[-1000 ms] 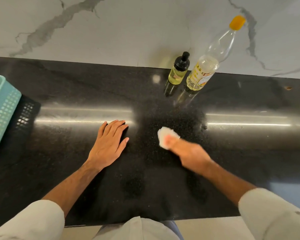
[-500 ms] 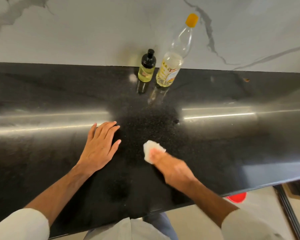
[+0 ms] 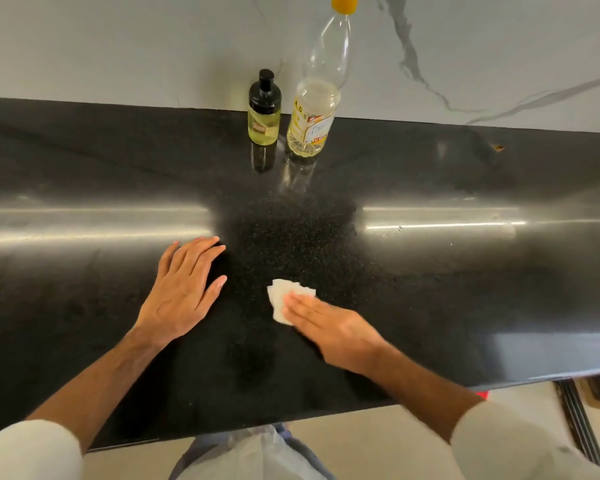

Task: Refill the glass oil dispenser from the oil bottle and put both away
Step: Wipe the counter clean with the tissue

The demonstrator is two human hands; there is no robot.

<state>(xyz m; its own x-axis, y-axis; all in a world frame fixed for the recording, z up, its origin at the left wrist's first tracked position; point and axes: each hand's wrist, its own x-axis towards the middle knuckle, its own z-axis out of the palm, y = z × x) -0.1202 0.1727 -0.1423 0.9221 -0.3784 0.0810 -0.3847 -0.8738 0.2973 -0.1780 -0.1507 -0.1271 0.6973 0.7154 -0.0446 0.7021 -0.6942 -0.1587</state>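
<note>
1. The black tabletop (image 3: pixel 430 168) ran the full width of the view; its far edge met a marble wall (image 3: pixel 118 46), and its near edge ran in front of the person's body.
2. Broad bare stretches of tabletop lay left and right of the hands, and between the hands and the bottles.
3. The dispenser (image 3: pixel 264 110) stood upright near the far edge, just left of the oil bottle (image 3: pixel 314 109); I could not tell whether they touched.
4. The dispenser was small, with a black cap and yellow-green oil filling its body.
5. The oil bottle was tall, clear plastic, with a yellow cap and label, and pale oil only in its lower part.
6. The left hand (image 3: pixel 179 292) lay flat on the tabletop, grip spread, fingers straight.
7. The right hand (image 3: pixel 329 327) pressed straight fingers on a folded white tissue (image 3: pixel 281 299), its grip likewise flat, well apart from both bottles.
</note>
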